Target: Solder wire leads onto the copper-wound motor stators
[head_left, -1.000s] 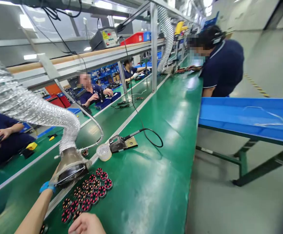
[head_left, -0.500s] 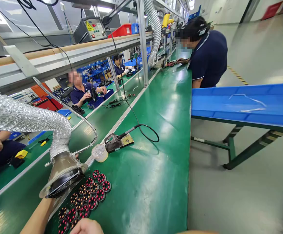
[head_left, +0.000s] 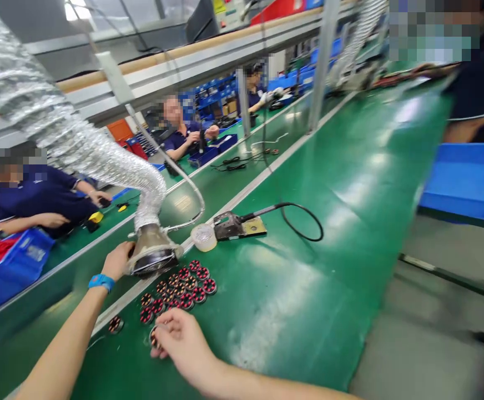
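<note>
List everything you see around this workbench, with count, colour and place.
Green workbench: one, centre.
Silver corrugated hose with metal funnel nozzle: one, left.
Round red-and-copper wound coils: about fifteen, clustered near the nozzle.
Clear tape roll: one, beside nozzle.
Metal stand with black cable: one, right of tape.
Blue tray: one, far right.
Blue bin: one, far left.
Co-workers in navy shirts: four, background.
Left hand: blue wristband, grips nozzle.
Right hand: pinches nearest coil.

Electronics assembly factory: long green counter (head_left: 308, 183), foil extraction duct (head_left: 79, 150), soldering-iron stand (head_left: 240, 226), seated co-workers (head_left: 183, 136) along lines.
</note>
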### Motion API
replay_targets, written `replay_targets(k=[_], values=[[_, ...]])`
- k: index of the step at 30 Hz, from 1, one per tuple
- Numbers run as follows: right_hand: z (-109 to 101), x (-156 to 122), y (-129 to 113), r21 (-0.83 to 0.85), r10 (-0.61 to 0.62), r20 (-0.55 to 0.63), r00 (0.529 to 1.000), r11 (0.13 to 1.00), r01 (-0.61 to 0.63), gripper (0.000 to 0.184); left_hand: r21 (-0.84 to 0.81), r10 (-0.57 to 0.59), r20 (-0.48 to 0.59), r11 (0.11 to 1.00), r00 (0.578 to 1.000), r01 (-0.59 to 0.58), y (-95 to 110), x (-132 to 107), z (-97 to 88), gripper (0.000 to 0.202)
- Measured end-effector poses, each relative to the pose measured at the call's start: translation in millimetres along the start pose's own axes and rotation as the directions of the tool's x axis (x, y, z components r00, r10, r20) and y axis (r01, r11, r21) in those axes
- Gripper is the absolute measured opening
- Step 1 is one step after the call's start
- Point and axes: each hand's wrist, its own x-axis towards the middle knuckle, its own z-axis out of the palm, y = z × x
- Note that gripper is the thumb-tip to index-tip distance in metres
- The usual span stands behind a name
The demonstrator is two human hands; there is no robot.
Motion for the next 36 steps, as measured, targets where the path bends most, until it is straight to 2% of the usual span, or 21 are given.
replay_targets(k=[2,4,6,8,10,12,15,17,19,21,22,24,25,27,28,30,33,36], values=[[-5,-7,-6,-0.024,0.019,0.027,0.999,1.0,-0.018,0.073,0.13,0.009,0.051,0.991,0.999,-0.015,-17,-25,-20.1,0.034],[-9,-13,-8,-0.05,0.049,0.059,0.997,0.998,-0.046,0.079,0.256,0.029,0.05,0.966,0.998,-0.041,-28,-63,-43.2,0.038],[-11,-18,-6,-0.066,0.089,0.091,0.992,0.994,-0.083,0.082,0.319,0.011,-0.011,0.948,1.0,-0.007,-31,-114,-64.1,0.042],[-13,-24,-2,-0.088,0.138,0.118,0.983,0.988,-0.128,0.08,0.324,-0.049,-0.047,0.944,0.998,0.062,-28,-174,-76.2,0.043],[-15,-28,1,-0.121,0.17,0.154,0.973,0.981,-0.152,0.077,0.316,-0.137,-0.044,0.938,0.99,0.144,-25,-234,-75.8,0.042],[-18,-31,4,-0.154,0.175,0.204,0.963,0.977,-0.145,0.073,0.316,-0.235,-0.024,0.92,0.972,0.231,-24,-283,-65.2,0.041],[-23,-31,8,-0.187,0.145,0.273,0.951,0.978,-0.096,0.076,0.338,-0.344,0.025,0.887,0.939,0.315,-27,-327,-46.7,0.037],[-26,-28,11,-0.222,0.103,0.289,0.952,0.974,-0.039,0.076,0.367,-0.378,0.017,0.864,0.926,0.346,-26,-334,-42.2,0.038],[-29,-25,13,-0.279,0.055,0.285,0.957,0.96,0.028,0.072,0.386,-0.376,-0.069,0.844,0.924,0.373,-16,-327,-44.0,0.043],[-31,-21,14,-0.33,0.015,0.29,0.957,0.94,0.085,0.068,0.327,-0.34,-0.189,0.863,0.921,0.385,4,-312,-46.2,0.045],[-32,-20,15,-0.349,-0.001,0.301,0.954,0.93,0.111,0.066,0.246,-0.324,-0.229,0.893,0.918,0.376,17,-304,-45.4,0.043],[-35,-18,16,-0.39,-0.033,0.332,0.943,0.905,0.169,0.062,-0.015,-0.315,-0.184,0.948,0.931,0.317,45,-289,-38.1,0.039],[-36,-17,17,-0.415,-0.046,0.348,0.936,0.888,0.197,0.06,-0.163,-0.324,-0.106,0.938,0.94,0.305,57,-283,-32.0,0.039],[-38,-16,19,-0.466,-0.052,0.377,0.925,0.852,0.238,0.056,-0.41,-0.344,0.02,0.853,0.939,0.322,75,-274,-17.7,0.038],[-39,-15,21,-0.486,-0.045,0.393,0.919,0.838,0.249,0.054,-0.494,-0.339,0.056,0.808,0.939,0.322,79,-271,-10.9,0.036],[-41,-15,23,-0.515,-0.022,0.426,0.904,0.816,0.262,0.05,-0.589,-0.296,0.051,0.762,0.954,0.269,81,-269,-0.7,0.031],[-42,-13,27,-0.529,0.0,0.469,0.883,0.801,0.28,0.046,-0.591,-0.191,-0.016,0.793,0.981,0.145,76,-273,4.2,0.021],[-41,-12,30,-0.516,0.015,0.473,0.881,0.815,0.263,0.045,-0.524,-0.142,-0.028,0.845,0.99,0.106,71,-278,1.2,0.016]])
